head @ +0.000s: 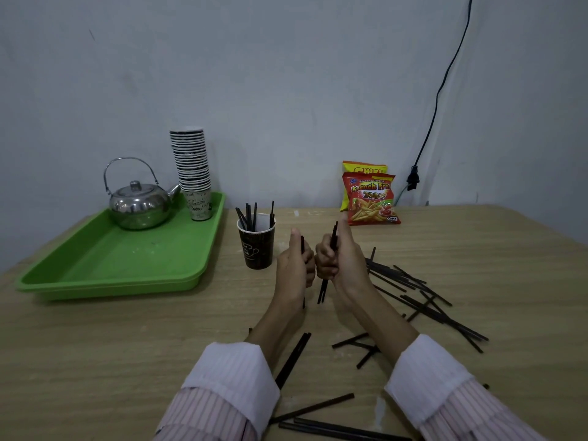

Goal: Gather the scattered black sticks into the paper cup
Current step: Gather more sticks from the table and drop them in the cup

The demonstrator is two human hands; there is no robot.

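Head view: you look down on a wooden table [127, 361] set against a grey wall.
Tray: a green tray [95, 265] lies at the far left of the table.
On the tray: a steel kettle [140, 205] and, to its right, a tall stack of cups [192, 173].
Snack bags: two bags [370, 195] stand at the far right by the wall, near a hanging black cable [445, 84].
Your sleeves: pink striped cuffs [232, 377] come in from the near edge.
Left hand [294, 265]: your fingers are curled tight around a black stick, thumb up.
Right hand [340, 259]: your fist is closed on a few black sticks held upright, touching the left hand.
Paper cup [257, 246]: dark, upright, just left of your hands, with several sticks standing in it.
Scattered black sticks [413, 291]: most lie in a loose heap right of your right hand; others lie between your forearms and along the near edge.
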